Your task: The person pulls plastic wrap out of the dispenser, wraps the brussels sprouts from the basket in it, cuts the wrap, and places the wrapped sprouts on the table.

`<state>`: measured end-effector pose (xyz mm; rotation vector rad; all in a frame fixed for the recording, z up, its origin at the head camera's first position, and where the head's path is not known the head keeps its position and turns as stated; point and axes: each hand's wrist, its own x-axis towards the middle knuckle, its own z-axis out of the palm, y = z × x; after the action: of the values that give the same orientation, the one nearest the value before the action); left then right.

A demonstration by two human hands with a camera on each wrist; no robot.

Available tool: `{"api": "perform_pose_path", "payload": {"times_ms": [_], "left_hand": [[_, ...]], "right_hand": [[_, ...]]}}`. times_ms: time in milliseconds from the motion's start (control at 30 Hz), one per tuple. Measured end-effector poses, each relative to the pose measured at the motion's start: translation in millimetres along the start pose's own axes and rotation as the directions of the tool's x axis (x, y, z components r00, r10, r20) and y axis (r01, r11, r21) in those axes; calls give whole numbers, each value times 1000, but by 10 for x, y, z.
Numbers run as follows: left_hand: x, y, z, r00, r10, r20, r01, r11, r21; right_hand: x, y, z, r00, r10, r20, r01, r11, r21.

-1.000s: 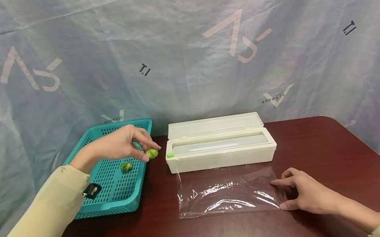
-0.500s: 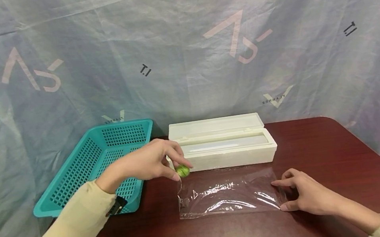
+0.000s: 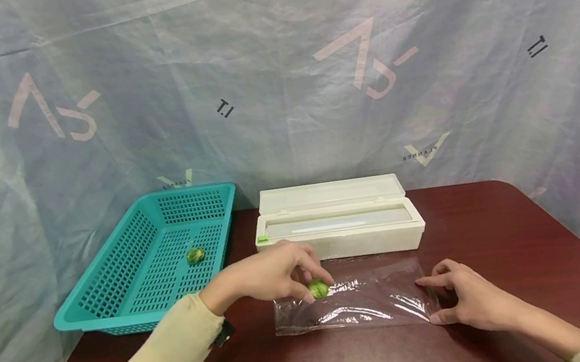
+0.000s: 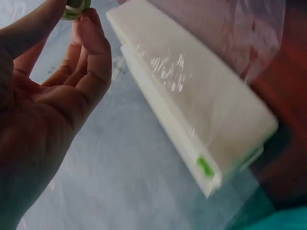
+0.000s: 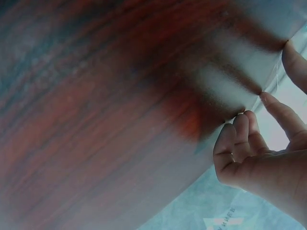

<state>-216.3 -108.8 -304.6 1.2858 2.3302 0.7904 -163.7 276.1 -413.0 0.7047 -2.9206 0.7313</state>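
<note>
My left hand [image 3: 278, 272] pinches a small green Brussels sprout [image 3: 317, 288] between thumb and fingers, above the left half of a clear sheet of plastic wrap [image 3: 361, 300]. In the left wrist view only the lower part of the sprout [image 4: 76, 9] shows, at the top edge. The wrap lies on the table and runs up to a white wrap dispenser [image 3: 342, 244] with its lid raised. My right hand [image 3: 467, 295] touches the wrap's right edge, thumb and forefinger spread apart. The right wrist view shows its fingertips [image 5: 264, 96] resting on the tabletop.
A turquoise plastic basket [image 3: 116, 322] stands at the left, with another Brussels sprout [image 3: 195, 255] inside. A green slider [image 3: 263, 239] sits at the dispenser's left end. Behind the dark red wooden table [image 3: 493, 221] hangs a grey printed cloth [image 3: 277, 85].
My left hand has carried the Brussels sprout from the basket's right rim, rightward and nearer, to above the plastic wrap. The right hand has stayed at the wrap's right edge.
</note>
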Motion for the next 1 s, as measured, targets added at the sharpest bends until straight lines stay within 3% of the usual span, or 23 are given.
{"api": "perform_pose_path", "payload": {"times_ms": [200,400,533,1000], "left_hand": [[266,-83,253,999,35,9,-36,994,103],[450,-197,464,1000,2,10,-3,998,70],[514,-229,555,999,-32,18,31,999,36],[614,-314,704,999,-14,41,12,998,57]], "right_hand": [[-9,7,-13,1000,8,16,-8,1000,6],[3,21,2,1000,-16,2,16,1000,9],[4,16,12,1000,-28,-10,28,1000,1],[-13,36,9,999,-35,-24,35,999,2]]}}
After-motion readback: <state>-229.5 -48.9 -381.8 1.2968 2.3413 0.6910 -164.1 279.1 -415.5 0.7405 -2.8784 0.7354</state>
